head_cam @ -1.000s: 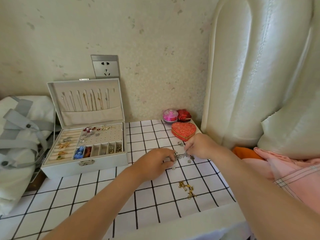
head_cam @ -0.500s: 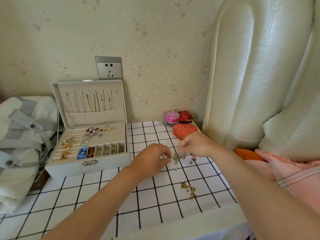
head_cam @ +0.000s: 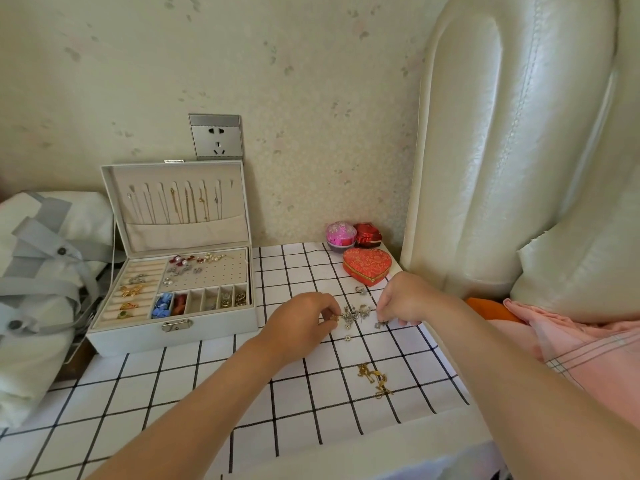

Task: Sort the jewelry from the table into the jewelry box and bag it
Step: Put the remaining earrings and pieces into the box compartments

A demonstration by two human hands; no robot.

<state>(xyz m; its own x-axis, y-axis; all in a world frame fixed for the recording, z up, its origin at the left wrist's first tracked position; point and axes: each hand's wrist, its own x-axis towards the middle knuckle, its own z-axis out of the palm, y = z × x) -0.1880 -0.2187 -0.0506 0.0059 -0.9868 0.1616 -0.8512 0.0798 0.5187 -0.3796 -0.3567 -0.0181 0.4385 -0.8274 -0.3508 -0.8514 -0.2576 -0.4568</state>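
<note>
In the head view, the open jewelry box (head_cam: 207, 337) stands on the checked surface (head_cam: 173, 393), its lid upright with thin chains hanging inside it. Its tray holds earrings, brooches and blue and red pieces in separate compartments.

To the right of the box, the left hand (head_cam: 301, 323) and the right hand (head_cam: 405, 299) meet over a silver jewelry cluster (head_cam: 356, 311). Each hand has its fingers curled narrow, pinching one end of the cluster just above the cloth. A small ring (head_cam: 361, 289) lies just behind the cluster. A tiny stud (head_cam: 348, 338) lies just in front of it.

Right of the box and nearer the camera lie gold chain pieces (head_cam: 374, 379), well apart from both hands. A white bag (head_cam: 41, 271) with grey straps sits just left of the box.
</note>
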